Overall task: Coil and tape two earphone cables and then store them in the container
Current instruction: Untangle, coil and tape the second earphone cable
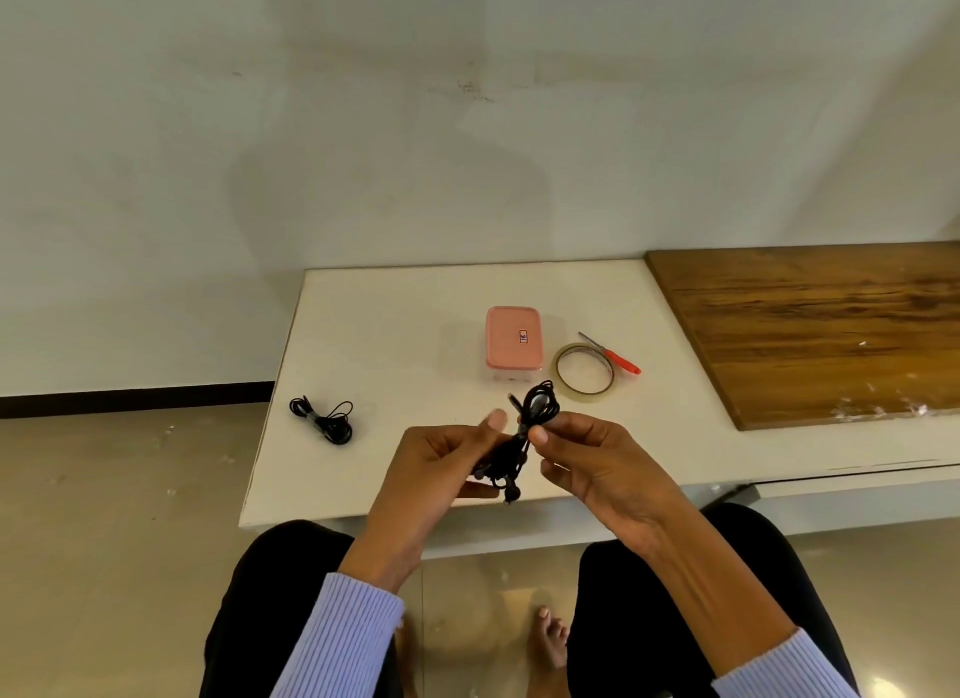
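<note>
My left hand (pixel 447 458) and right hand (pixel 582 455) pinch a coiled cable (pixel 537 411) above the tabletop (pixel 395 333); container (pixel 514 345) beyond.

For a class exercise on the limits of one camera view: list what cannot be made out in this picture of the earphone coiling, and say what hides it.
- Held earphone cable, head view: its middle is covered by the left hand and right hand.
- Earphone cable on the table: too small to show tape.
- Container: pink lid hides the inside.
- Lid label: too small to read.
- Scissors: the tape roll partly hides them.
</note>
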